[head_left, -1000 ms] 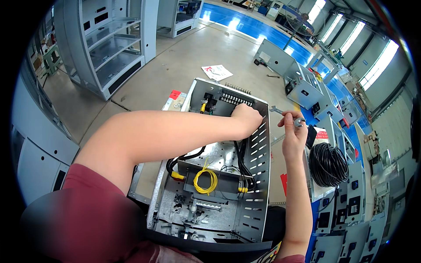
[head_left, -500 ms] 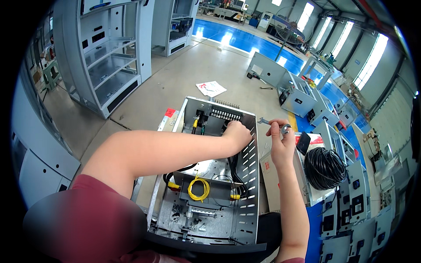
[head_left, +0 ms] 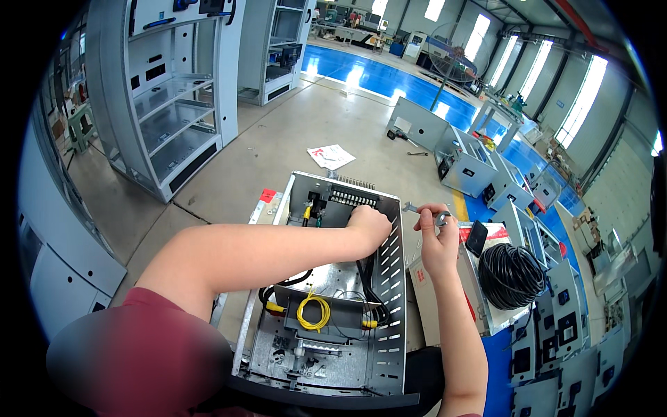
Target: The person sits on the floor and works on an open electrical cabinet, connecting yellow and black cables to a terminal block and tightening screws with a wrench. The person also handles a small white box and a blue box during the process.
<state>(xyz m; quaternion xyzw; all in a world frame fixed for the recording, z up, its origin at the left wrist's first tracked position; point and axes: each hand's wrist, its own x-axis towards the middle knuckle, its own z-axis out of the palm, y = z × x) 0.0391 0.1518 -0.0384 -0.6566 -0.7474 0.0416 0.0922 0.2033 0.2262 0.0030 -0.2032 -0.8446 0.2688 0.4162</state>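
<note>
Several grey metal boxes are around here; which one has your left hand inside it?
The open box right in front, with the yellow wire loop inside. The left hand presses against its slotted right wall; the other boxes sit farther off on the floor, untouched.

The left hand [head_left: 370, 224] presses inside the metal box [head_left: 326, 292] against its slotted right wall. Just right, outside it, the right hand [head_left: 438, 240] grips a wrench [head_left: 421, 211].

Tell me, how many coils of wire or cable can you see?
2: a small yellow wire coil inside the open metal enclosure, and a large black cable coil to its right. Others may be hidden.
</note>
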